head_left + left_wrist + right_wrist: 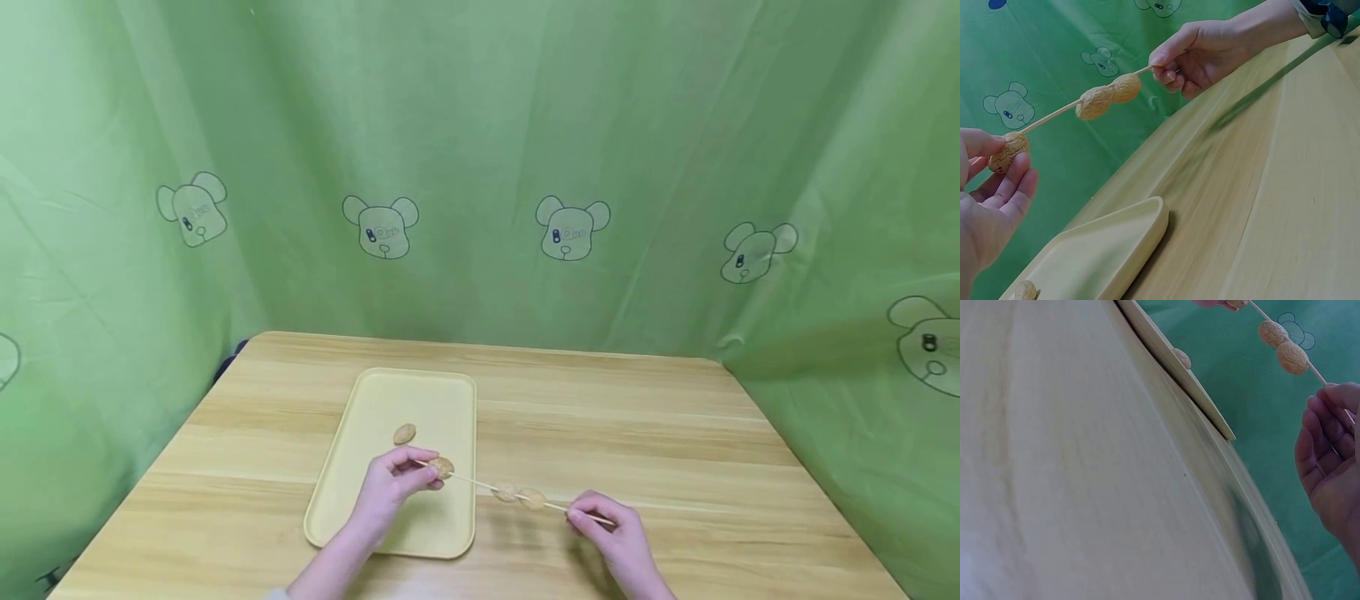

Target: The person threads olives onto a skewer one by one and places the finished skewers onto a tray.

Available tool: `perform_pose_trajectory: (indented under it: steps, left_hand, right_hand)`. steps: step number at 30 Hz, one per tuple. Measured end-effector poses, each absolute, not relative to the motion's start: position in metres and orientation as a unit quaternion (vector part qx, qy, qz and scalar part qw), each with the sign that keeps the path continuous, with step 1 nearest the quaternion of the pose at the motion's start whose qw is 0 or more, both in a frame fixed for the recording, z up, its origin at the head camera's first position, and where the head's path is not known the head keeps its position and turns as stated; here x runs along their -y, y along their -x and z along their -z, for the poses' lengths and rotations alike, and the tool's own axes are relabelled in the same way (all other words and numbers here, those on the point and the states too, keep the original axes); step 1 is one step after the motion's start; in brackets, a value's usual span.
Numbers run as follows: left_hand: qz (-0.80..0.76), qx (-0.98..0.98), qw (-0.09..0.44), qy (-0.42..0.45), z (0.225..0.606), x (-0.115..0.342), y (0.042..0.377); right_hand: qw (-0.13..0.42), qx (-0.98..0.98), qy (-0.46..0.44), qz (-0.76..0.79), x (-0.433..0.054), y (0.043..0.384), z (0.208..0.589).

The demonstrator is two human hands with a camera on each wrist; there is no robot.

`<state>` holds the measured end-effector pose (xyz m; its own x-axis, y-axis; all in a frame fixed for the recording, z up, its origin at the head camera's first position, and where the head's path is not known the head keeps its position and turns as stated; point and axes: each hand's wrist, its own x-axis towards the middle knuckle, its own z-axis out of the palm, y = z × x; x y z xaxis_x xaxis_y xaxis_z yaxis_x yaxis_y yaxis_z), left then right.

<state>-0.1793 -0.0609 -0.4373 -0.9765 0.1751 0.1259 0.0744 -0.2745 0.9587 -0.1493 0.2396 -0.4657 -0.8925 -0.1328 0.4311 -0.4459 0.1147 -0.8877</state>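
Observation:
A thin wooden skewer (480,484) slants between both hands above the table. Two wrinkled tan balls, one nearer the middle (1094,103) and one nearer the right hand (1126,88), sit side by side on it. My left hand (390,483) pinches another wrinkled ball (1009,153) between thumb and fingers at the skewer's far end; in the head view a bit of stick shows past this ball. With thumb and fingertips my right hand (611,529) grips the skewer near its other end. One more ball (405,433) lies on the pale yellow tray (420,379).
The tray stands left of the middle on a wood-grain table (637,417), under the left hand. A green curtain (480,125) printed with bear faces hangs round the back and sides of the table.

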Motion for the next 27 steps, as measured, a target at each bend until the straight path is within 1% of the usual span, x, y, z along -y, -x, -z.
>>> perform_pose_trajectory:
  steps: [10,16,27]
  left_hand:
    - [-0.819,-0.555,0.061,-0.128,0.4434,0.0593,0.1766]
    - [-0.839,-0.52,0.079,-0.138,0.443,0.0608,0.1775]
    - [-0.852,-0.497,0.085,-0.14,0.4439,0.0599,0.1779]
  right_hand:
    - [0.118,0.741,-0.218,-0.624,-0.2352,0.1497,0.4667]
    - [0.111,0.742,-0.207,-0.628,-0.234,0.152,0.4631]
    - [0.1,0.739,-0.204,-0.634,-0.2302,0.1545,0.46]
